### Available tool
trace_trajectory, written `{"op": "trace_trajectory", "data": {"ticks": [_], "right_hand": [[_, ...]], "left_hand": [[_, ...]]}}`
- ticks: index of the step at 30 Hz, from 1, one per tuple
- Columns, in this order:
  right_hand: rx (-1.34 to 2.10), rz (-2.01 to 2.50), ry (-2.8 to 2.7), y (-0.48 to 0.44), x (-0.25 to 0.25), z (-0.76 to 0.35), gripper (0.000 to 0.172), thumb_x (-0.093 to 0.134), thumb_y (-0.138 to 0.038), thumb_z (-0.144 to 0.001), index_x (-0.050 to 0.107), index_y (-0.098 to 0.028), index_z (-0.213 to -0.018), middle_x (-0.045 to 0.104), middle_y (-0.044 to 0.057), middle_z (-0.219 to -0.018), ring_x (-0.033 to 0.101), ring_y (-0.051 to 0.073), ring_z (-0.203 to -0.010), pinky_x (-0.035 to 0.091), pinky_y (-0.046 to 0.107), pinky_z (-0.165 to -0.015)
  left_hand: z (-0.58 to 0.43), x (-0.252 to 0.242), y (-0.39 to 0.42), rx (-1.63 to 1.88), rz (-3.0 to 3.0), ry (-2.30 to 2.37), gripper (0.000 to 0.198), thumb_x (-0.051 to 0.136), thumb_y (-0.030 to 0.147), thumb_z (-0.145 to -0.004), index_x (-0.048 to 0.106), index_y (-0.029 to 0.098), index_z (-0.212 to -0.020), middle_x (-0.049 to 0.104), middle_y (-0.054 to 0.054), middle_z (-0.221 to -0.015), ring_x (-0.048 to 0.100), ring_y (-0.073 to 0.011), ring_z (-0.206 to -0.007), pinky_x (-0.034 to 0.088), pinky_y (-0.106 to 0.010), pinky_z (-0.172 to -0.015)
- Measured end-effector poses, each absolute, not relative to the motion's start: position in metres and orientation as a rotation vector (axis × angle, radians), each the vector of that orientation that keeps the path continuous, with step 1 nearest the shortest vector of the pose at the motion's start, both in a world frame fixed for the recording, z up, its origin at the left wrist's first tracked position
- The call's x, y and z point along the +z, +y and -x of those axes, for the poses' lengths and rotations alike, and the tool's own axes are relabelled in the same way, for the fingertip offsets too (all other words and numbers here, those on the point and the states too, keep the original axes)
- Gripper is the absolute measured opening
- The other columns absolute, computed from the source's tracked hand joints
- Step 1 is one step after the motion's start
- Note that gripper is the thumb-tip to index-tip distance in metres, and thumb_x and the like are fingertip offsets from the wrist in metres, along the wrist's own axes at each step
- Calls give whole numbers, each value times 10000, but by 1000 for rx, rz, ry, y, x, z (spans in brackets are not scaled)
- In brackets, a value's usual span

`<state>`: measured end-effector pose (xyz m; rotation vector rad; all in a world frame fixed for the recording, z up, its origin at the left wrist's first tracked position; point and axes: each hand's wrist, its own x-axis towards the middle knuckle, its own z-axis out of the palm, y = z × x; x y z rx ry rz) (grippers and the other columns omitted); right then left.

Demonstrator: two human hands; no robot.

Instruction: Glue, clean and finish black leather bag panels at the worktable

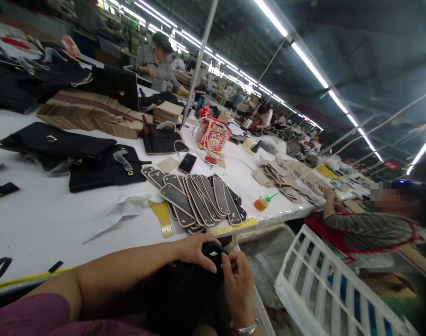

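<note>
A black bag (188,294) lies over my lap, below the table's front edge. My left hand (198,252) is closed around its upper end, with the thumb on the near side and the fingers behind. A small pale spot shows on the bag between my hands. On the right side of that end, my right hand (239,277) pinches the bag's edge between thumb and fingers. Whether a small part is also in that pinch, I cannot tell. On the table just beyond my hands lies a pile of dark straps with pale edges (202,198) and metal studs.
A yellow scraper-like piece (162,218), an orange glue bottle (263,202) with a green nozzle and a phone (187,163) lie on the white table (52,219). Black bags (101,168) spread left. A white crate (324,284) stands right, near a co-worker (370,228).
</note>
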<state>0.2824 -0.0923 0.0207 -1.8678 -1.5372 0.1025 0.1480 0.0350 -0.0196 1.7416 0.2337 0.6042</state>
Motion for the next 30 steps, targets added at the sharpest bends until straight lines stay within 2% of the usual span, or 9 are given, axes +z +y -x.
{"op": "trace_trajectory", "data": {"ticks": [6, 8, 13, 16, 19, 24, 30], "right_hand": [[29, 1863, -1576, -90, 23, -281, 250, 428, -342, -913, 440, -188, -716, 441, -3, -680, 409, 149, -616, 302, 281, -563], [10, 1861, -1591, -89, 24, -280, 241, 438, -329, -909, 438, -187, -713, 440, -3, -682, 405, 149, -619, 301, 281, -568], [7, 1825, -1608, -86, 23, -276, 231, 444, -313, -905, 441, -185, -713, 431, -3, -691, 402, 147, -631, 313, 279, -574], [32, 1831, -1504, -90, 20, -274, 170, 491, -339, -876, 472, -182, -811, 449, 3, -742, 427, 151, -668, 355, 275, -597], [141, 1880, -1306, -99, 15, -272, 267, 574, -400, -815, 450, -184, -913, 448, -10, -754, 443, 141, -641, 389, 259, -572], [357, 1889, -1240, -105, 11, -273, 285, 514, -463, -841, 426, -193, -818, 404, -40, -658, 418, 129, -581, 366, 249, -539], [528, 1747, -1394, -98, 16, -278, 232, 455, -414, -896, 423, -200, -810, 430, -33, -700, 414, 126, -621, 344, 244, -563]], "left_hand": [[-148, -19, 35, 628, -1722, 175, 428, 586, 481, -771, 622, 156, -1047, 618, -53, -970, 553, -210, -913, 416, -282, -829], [-148, -17, 34, 641, -1714, 174, 385, 545, 449, -815, 628, 153, -1045, 621, -56, -972, 555, -202, -916, 413, -276, -838], [-146, -17, 32, 644, -1657, 201, 331, 552, 412, -823, 652, 168, -1023, 633, -40, -944, 566, -186, -892, 416, -259, -820], [-145, -18, 31, 668, -1640, 262, 303, 556, 401, -820, 667, 166, -976, 643, -32, -906, 570, -176, -862, 419, -249, -797], [-142, -15, 30, 681, -1629, 290, 293, 545, 388, -829, 661, 158, -968, 647, -31, -923, 569, -170, -877, 414, -240, -809], [-138, -6, 35, 658, -1655, 240, 286, 537, 371, -838, 646, 146, -977, 626, -33, -929, 562, -165, -886, 411, -226, -799], [-146, 6, 45, 623, -1901, 197, 316, 580, 397, -808, 655, 204, -1045, 589, -19, -860, 545, -156, -830, 389, -238, -800]]}}
